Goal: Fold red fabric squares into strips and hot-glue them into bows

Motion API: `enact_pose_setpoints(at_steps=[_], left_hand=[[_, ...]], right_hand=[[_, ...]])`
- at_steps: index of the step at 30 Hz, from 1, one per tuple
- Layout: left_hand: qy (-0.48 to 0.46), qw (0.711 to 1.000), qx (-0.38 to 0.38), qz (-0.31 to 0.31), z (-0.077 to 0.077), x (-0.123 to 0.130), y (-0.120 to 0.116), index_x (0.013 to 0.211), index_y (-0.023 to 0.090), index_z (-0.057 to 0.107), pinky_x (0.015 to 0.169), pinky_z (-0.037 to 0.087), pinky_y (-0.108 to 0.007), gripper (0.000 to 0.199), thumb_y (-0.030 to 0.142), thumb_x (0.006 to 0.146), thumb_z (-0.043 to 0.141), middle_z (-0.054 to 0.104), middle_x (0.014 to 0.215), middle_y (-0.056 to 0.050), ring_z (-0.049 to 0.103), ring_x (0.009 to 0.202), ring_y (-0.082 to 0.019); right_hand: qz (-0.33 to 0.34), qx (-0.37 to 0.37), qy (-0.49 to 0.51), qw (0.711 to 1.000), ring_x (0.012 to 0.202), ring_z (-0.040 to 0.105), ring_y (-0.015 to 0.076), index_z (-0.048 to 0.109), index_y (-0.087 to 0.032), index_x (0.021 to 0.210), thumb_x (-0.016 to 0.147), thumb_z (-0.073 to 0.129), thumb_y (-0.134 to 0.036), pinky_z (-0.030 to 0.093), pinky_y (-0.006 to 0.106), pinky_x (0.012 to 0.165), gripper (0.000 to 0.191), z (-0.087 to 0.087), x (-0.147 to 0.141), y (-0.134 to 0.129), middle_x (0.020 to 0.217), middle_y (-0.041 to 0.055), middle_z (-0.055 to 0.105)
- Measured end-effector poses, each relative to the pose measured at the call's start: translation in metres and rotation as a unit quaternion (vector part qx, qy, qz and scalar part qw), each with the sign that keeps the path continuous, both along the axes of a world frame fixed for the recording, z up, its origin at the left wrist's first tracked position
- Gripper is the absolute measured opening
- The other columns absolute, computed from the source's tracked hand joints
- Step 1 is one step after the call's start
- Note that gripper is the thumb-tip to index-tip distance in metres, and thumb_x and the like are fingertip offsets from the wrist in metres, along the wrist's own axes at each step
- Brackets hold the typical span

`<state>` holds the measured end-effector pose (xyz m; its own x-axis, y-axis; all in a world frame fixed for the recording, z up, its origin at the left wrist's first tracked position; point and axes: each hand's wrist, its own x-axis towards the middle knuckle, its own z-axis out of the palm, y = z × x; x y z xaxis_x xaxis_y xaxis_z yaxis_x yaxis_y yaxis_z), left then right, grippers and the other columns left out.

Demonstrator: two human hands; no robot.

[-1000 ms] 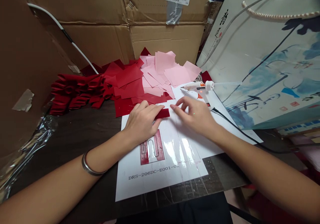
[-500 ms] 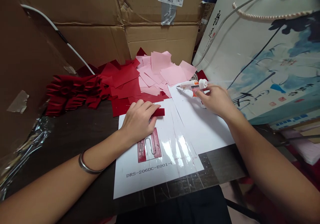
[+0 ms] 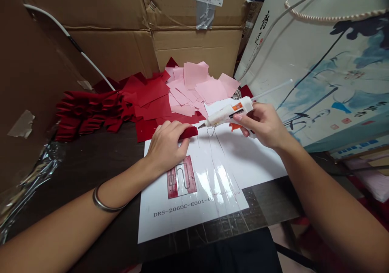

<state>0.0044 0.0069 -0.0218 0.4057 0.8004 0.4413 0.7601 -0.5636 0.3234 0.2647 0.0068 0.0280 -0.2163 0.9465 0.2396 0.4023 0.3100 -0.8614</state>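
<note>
Now, right hand (image 3: 263, 126) around a glue gun (image 3: 227, 115), left hand (image 3: 165, 144) on red fabric (image 3: 189, 132)

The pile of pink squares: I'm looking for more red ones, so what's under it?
Red squares stick out from beneath the pink squares along the pile's left and front edges. What lies under the middle of the pile is covered and cannot be seen.
</note>
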Motion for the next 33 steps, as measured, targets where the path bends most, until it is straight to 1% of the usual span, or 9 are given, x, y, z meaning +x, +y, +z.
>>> enact_pose_setpoints(at_steps=[6,10,12,15,18,21,25,30,33], left_hand=[[0.029,0.999,-0.034,0.003,0.001,0.001,-0.001,0.115,0.016,0.064,0.076,0.041,-0.037,0.034,0.023,0.082,0.056,0.066,0.096,-0.007,0.057,0.088,-0.025],[0.045,0.997,-0.059,0.002,0.005,0.002,-0.004,0.12,0.018,0.058,0.081,0.042,-0.039,0.042,0.039,0.085,0.06,0.064,0.11,-0.007,0.059,0.096,-0.026],[0.034,0.997,-0.073,-0.001,0.007,0.002,-0.005,0.115,0.019,0.058,0.081,0.042,-0.039,0.034,0.041,0.089,0.054,0.063,0.109,-0.006,0.059,0.095,-0.024],[0.019,0.997,-0.076,0.015,0.008,0.003,-0.004,0.097,0.018,0.056,0.073,0.041,-0.034,0.017,0.029,0.094,0.044,0.061,0.098,-0.005,0.057,0.083,-0.019],[0.029,0.997,-0.063,0.036,0.005,0.003,-0.003,0.089,0.018,0.052,0.065,0.038,-0.032,0.007,0.024,0.089,0.05,0.058,0.09,-0.004,0.052,0.072,-0.017],[0.041,0.997,-0.056,0.033,0.001,0.003,-0.002,0.084,0.018,0.051,0.062,0.035,-0.03,0.008,0.024,0.087,0.054,0.056,0.087,-0.003,0.051,0.07,-0.016],[0.053,0.996,-0.063,0.023,-0.001,0.003,0.0,0.079,0.018,0.052,0.061,0.034,-0.03,0.012,0.025,0.087,0.055,0.056,0.079,-0.002,0.05,0.069,-0.016],[0.054,0.996,-0.068,0.013,-0.001,0.002,0.0,0.076,0.018,0.053,0.062,0.035,-0.031,0.015,0.028,0.087,0.055,0.058,0.075,-0.002,0.052,0.069,-0.018],[0.048,0.996,-0.069,0.007,-0.001,0.002,-0.001,0.078,0.018,0.054,0.063,0.037,-0.032,0.011,0.026,0.084,0.055,0.059,0.076,-0.002,0.053,0.07,-0.018]], right_hand=[[-0.003,0.029,-0.1,0.995,0.048,0.041,0.0106,0.056,-0.02,0.063,0.086,0.06,-0.047,0.027,0.03,0.047,0.036,-0.006,-0.006,-0.001,0.054,-0.0013,0.048],[0.003,0.042,-0.168,0.985,0.05,0.039,0.0107,0.054,-0.019,0.063,0.086,0.059,-0.049,0.026,0.03,0.049,0.037,-0.005,-0.009,-0.003,0.056,-0.0012,0.047],[0.008,0.045,-0.19,0.981,0.05,0.038,0.0108,0.053,-0.019,0.062,0.086,0.058,-0.049,0.026,0.031,0.049,0.038,-0.004,-0.011,-0.005,0.056,-0.0015,0.045],[0.015,0.055,-0.208,0.976,0.05,0.035,0.0103,0.047,-0.02,0.06,0.087,0.057,-0.048,0.025,0.031,0.049,0.04,-0.002,-0.012,-0.006,0.055,-0.0026,0.041],[0.018,0.08,-0.226,0.971,0.049,0.03,0.0097,0.037,-0.022,0.057,0.087,0.057,-0.047,0.022,0.031,0.048,0.044,-0.001,-0.012,-0.008,0.054,-0.0042,0.034],[0.026,0.097,-0.241,0.965,0.049,0.03,0.0099,0.032,-0.023,0.058,0.087,0.057,-0.045,0.02,0.031,0.049,0.045,0.001,-0.013,-0.009,0.054,-0.0045,0.033],[0.034,0.107,-0.254,0.961,0.049,0.03,0.01,0.033,-0.022,0.059,0.088,0.057,-0.044,0.021,0.031,0.05,0.043,0.002,-0.014,-0.01,0.054,-0.0044,0.034],[0.052,0.115,-0.279,0.952,0.05,0.034,0.0106,0.049,-0.02,0.066,0.085,0.06,-0.039,0.026,0.03,0.051,0.029,0.002,-0.015,-0.01,0.055,-0.0034,0.042],[0.054,0.121,-0.284,0.95,0.051,0.035,0.011,0.048,-0.02,0.066,0.086,0.06,-0.039,0.027,0.03,0.052,0.03,0.001,-0.015,-0.009,0.056,-0.003,0.043]])
